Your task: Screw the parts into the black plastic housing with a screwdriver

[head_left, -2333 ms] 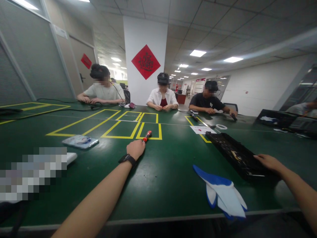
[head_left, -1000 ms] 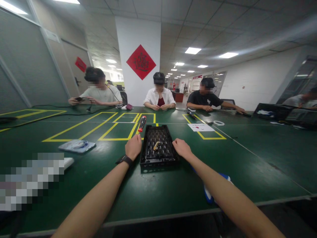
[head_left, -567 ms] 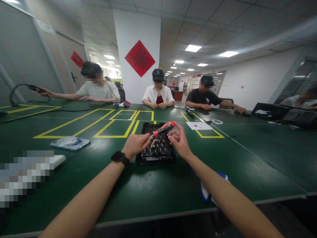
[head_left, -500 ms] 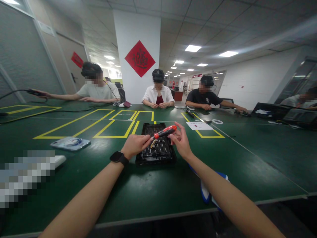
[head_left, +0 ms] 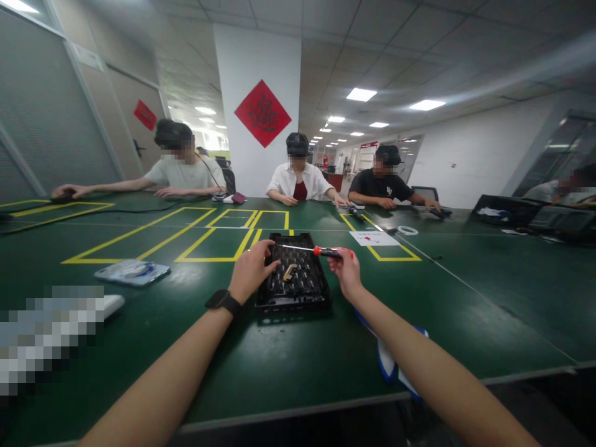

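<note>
My right hand (head_left: 345,272) is closed round the red and black handle of a screwdriver (head_left: 321,251). Its thin metal shaft points left, almost level, over a black plastic tray (head_left: 293,305). Across from it, my left hand (head_left: 252,267) has thumb and forefinger apart at the tray's left side, with the forefinger close to the shaft's tip; whether they touch I cannot tell. A small brass-coloured piece (head_left: 290,272) lies inside the tray, among rows of small shiny shapes. A dark watch sits on my left wrist.
On the green table (head_left: 223,366), a clear plastic packet (head_left: 133,271) lies to the left. A blue and white object (head_left: 386,362) is partly hidden under my right forearm. Beyond the tray are a white paper (head_left: 374,238), a tape roll (head_left: 407,230), yellow tape outlines and several seated people.
The screwdriver has turned so its shaft now shows, pointing left. My left hand has come off the shaft end, its fingers spreading. My right hand has wrapped round the handle.
</note>
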Tool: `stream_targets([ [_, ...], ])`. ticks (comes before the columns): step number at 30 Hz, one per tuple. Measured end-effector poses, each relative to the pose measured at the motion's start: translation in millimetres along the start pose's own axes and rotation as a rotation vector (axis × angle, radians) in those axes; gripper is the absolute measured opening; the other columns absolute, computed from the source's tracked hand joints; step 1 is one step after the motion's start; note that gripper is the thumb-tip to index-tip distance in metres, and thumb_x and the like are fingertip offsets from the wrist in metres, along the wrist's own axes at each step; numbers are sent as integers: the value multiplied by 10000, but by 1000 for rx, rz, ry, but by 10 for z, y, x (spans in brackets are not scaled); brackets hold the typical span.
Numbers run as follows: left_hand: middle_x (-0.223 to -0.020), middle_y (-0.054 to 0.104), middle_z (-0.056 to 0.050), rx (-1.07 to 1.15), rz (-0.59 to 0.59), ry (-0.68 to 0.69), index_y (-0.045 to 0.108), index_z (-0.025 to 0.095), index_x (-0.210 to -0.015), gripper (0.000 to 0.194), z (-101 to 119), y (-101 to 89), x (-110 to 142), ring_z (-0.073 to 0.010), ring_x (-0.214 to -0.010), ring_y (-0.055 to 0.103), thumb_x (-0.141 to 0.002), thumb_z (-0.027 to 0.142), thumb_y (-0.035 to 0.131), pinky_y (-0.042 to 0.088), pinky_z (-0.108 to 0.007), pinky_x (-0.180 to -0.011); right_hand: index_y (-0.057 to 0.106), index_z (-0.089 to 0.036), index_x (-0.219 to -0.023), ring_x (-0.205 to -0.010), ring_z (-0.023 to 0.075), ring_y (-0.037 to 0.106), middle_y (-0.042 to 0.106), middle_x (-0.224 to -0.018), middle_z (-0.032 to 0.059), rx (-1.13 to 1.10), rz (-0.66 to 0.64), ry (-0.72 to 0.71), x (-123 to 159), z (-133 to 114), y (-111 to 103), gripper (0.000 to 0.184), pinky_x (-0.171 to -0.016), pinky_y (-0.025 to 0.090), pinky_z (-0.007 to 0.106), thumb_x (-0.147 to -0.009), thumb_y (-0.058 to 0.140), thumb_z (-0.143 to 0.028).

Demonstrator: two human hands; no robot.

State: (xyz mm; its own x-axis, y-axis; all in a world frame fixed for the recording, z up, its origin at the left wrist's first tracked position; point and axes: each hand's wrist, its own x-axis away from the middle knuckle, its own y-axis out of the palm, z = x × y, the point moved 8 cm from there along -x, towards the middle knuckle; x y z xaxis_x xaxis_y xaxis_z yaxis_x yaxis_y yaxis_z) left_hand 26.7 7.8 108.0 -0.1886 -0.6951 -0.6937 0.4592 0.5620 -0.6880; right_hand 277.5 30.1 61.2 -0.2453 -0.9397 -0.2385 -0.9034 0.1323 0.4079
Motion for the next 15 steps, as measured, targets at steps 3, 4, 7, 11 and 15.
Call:
stream_targets([
  [3,-894,615,-30,77,-174,111,607,236,-986,235,14,228,7,-195,-863,549,-781,348,582,411,-309,-771,437,-209,-846,-565,99,583,627,-667,-20,-7,86,74,-40,89,-92,269,-454,430,174,-664,619,-284],
  [4,-924,624,-29,101,-234,145,624,246,-973,210,24,299,18,-196,-896,545,-800,343,557,406,-318,-805,416,-216,-832,-573,98,588,620,-676,-33,19,98,95,-46,117,-102,300,-453,435,171,-631,637,-246],
  [7,-1059,623,-18,157,-343,189,603,279,-1095,282,22,436,44,-189,-983,531,-849,349,486,382,-329,-879,368,-218,-766,-545,87,574,565,-622,-68,115,122,130,-52,186,-117,331,-429,430,159,-577,637,-175],
  [11,-1164,596,-3,158,-432,203,569,322,-1173,336,-1,540,63,-178,-1046,516,-869,392,445,350,-324,-924,352,-218,-739,-459,75,513,499,-539,-83,180,170,170,-62,268,-189,305,-357,366,144,-574,598,-143],
  [15,-1133,629,0,156,-506,206,633,316,-1088,312,-9,600,76,-168,-1047,528,-880,402,417,321,-315,-938,346,-227,-756,-439,76,490,490,-540,-84,206,181,189,-85,310,-237,320,-347,365,155,-572,590,-134],
])
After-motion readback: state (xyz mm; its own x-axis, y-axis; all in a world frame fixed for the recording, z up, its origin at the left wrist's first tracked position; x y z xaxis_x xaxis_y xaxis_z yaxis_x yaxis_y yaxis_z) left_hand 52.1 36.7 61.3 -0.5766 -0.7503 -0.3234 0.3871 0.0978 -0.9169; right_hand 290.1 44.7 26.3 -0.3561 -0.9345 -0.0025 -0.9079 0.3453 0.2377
